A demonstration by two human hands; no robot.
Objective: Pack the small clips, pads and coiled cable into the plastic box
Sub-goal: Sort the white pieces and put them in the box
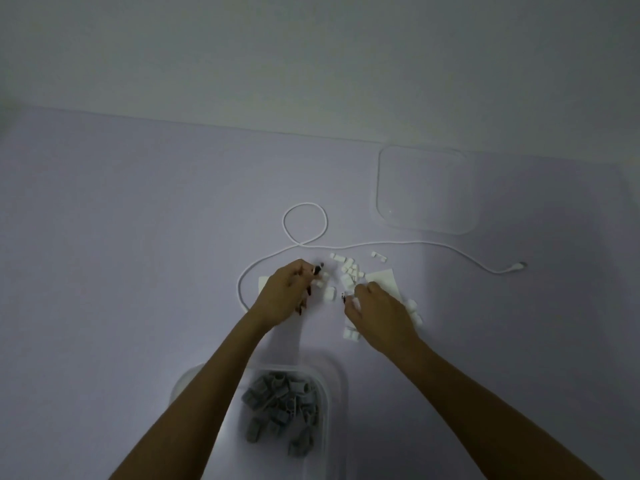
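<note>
Both hands are gathering the white clips [349, 271] scattered on the worktop [138, 237]. The left hand [284, 296] has its grip curled around a few white pieces; the right hand [377, 313] pinches one or two at its fingertips. The plastic box [332, 403], already holding grey clips [280, 407], sits behind both grips, toward the person. Pads [384, 280] lie partly beneath the right grip; the cable [304, 220] loops beyond them, uncoiled. Next, I judge, the handfuls need carrying back over the box and releasing.
</note>
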